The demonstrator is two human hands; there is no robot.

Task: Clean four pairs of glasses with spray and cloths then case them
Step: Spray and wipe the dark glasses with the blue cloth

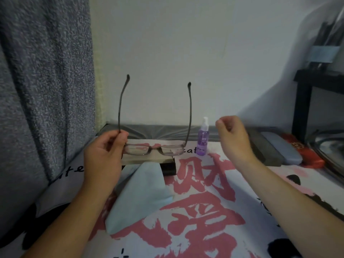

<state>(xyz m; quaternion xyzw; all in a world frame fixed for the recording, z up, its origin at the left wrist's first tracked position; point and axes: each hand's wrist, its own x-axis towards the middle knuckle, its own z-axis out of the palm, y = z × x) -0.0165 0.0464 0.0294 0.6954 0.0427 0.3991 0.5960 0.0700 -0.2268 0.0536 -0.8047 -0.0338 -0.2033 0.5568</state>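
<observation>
Head view, item one?
— Glasses (pixel 154 148), arms unfolded and pointing up, held above the table's far left; left hand (pixel 104 151) pinches one arm at the hinge.

Right hand (pixel 232 136)?
— Fingers curled, grasping nothing, just right of the spray bottle (pixel 203 138).

Other stock?
— Blue cloth (pixel 139 194) near left; cases (pixel 279 148) far right.

Step?
— Likely spraying. Next: right hand takes the bottle, aims at the lenses.

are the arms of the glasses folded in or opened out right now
Opened out. Both temple arms of the glasses stick straight up and apart, away from the lenses, while the left hand pinches the frame at one hinge.
</observation>
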